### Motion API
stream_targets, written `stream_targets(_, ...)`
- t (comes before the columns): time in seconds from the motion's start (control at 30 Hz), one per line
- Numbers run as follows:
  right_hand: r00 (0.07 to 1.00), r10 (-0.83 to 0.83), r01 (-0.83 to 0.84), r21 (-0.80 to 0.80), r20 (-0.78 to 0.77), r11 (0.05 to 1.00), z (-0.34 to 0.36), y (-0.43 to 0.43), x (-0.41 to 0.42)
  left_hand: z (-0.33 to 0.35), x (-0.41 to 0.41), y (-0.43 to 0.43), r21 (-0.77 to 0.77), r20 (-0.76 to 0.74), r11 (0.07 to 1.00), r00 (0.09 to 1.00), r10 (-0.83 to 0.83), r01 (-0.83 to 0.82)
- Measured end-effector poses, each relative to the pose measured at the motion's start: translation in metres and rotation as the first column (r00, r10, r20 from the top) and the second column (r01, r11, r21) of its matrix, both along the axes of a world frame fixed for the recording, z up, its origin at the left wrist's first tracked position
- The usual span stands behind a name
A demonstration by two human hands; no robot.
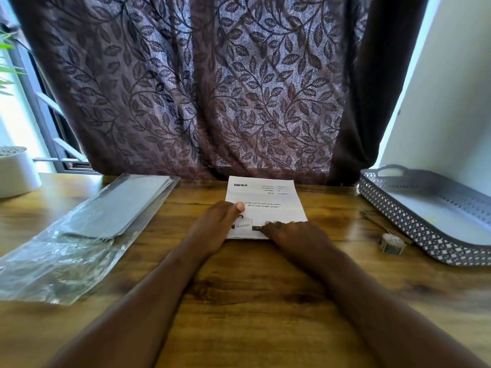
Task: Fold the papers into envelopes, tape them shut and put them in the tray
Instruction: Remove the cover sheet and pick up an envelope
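Wood-grain worktop (pixel 255 301) fills the near view, and both bare forearms reach across it to a printed paper (pixel 268 197) lying mid-worktop, its near part folded up. The right hand (pixel 295 235) presses on the folded near edge with its fingers fairly straight and together. The left hand (pixel 216 227) covers the paper's left edge, thumb laid straight on the sheet; how its other fingers lie I cannot tell. A crinkled plastic sleeve (pixel 87 235) holding grey sheets lies well to the left. A small grey object (pixel 392 245) sits just beside the perforated grey tray (pixel 414 224) on the right. A white pot (pixel 16 173) stands far left, before a leaf-patterned curtain (pixel 212 88).
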State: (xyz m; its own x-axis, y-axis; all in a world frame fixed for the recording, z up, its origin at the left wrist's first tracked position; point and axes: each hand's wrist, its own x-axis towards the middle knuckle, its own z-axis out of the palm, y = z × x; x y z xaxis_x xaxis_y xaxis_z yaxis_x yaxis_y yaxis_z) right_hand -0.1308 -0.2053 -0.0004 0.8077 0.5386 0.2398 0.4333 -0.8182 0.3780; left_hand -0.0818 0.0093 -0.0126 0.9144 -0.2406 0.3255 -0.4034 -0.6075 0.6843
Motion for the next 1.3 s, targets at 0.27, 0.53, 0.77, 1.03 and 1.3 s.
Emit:
stream_targets(0.27,0.978,-0.07,0.049,-0.11,-0.198,0.993,0.01,0.009,-0.046,-0.007,0.015,0.013,0.074,-0.042,0.969,0.97,0.241,-0.237)
stream_targets(0.53,0.981,-0.031,-0.011,-0.218,-0.191,0.976,0.014,0.01,-0.105,-0.001,0.004,0.011,0.139,-0.078,0.972,0.977,0.201,-0.189)
stream_targets(0.77,0.993,0.021,-0.048,-0.23,-0.12,0.972,0.005,0.001,-0.129,-0.001,0.002,0.012,0.211,-0.099,0.961,0.974,0.203,-0.179)
stream_targets(1.03,0.952,-0.084,0.215,0.449,-0.295,0.867,0.044,-0.016,-0.101,-0.002,0.006,0.01,0.26,-0.116,0.952,0.973,0.198,-0.162)
stream_targets(1.3,0.842,-0.406,0.537,0.614,-0.355,0.579,-0.008,-0.054,0.012,-0.003,0.008,0.002,0.286,-0.13,0.949,0.976,0.173,-0.13)
